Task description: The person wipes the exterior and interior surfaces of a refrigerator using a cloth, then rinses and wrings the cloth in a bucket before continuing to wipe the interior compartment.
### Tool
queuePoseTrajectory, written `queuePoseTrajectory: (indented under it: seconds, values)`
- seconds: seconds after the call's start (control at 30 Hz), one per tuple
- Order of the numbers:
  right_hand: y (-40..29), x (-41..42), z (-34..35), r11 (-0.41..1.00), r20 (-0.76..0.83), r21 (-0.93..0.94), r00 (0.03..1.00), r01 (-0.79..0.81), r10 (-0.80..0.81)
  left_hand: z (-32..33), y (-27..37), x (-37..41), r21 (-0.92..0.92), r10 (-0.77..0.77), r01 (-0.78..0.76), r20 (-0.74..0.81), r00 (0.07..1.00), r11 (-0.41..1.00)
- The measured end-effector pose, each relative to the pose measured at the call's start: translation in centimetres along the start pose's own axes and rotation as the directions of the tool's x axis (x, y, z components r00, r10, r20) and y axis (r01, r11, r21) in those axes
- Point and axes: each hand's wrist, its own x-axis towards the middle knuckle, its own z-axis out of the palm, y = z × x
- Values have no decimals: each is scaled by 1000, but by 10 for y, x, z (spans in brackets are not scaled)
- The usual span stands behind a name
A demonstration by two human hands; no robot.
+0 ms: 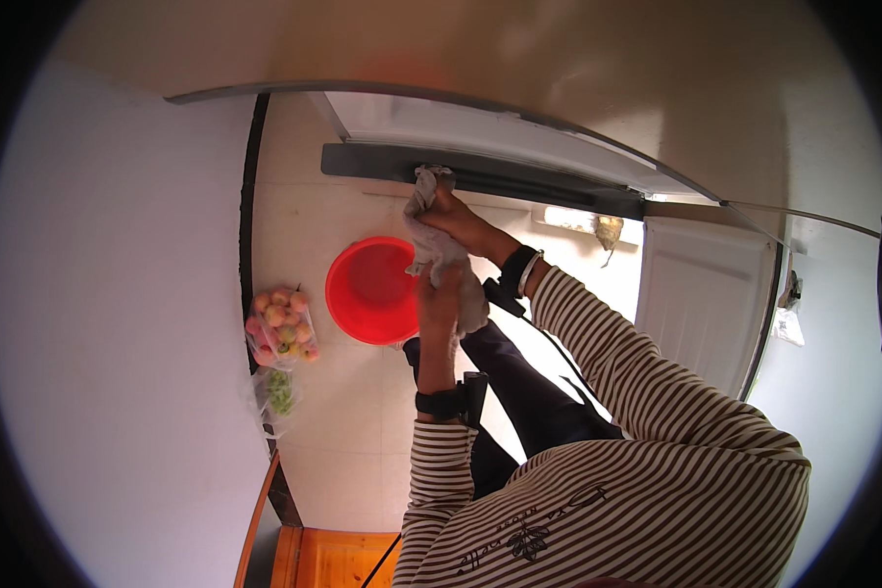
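A damp-looking light grey cloth (435, 242) is held in both hands. My right hand (452, 218) grips its upper part, close to the dark grey panel (500, 176) along the bottom of a white cabinet-like unit. My left hand (438, 298) closes around the lower part of the cloth, which hangs out past the fingers. Just left of the hands, a round red plastic basin (373, 290) stands on the tiled floor, its right rim partly covered by the left hand. Whether the cloth touches the panel cannot be told.
By the left wall lie a clear plastic bag of peach-like fruit (283, 323) and a bag with something green (279, 392). A white door-like panel (705, 301) stands at right. Orange wooden furniture (345, 555) is at the bottom. A glossy beige surface (558, 66) spans the top.
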Motion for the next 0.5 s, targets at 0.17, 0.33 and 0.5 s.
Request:
queuePoseTrajectory:
  seconds: [0.17, 0.33, 0.5]
  values:
    - [-45, -2, 3, 874, -12, -420, 965, -244, 263, -26, 18, 7, 33, 12, -14, 43, 999, 999]
    - [-14, 12, -17, 405, 77, -912, 997, 70, 1, -4, 12, -6, 47, 6, -10, 83, 997, 999]
    - [-11, -1, -4, 850, 11, -488, 972, -199, 234, -23, -10, -7, 93, 17, -22, 49, 999, 995]
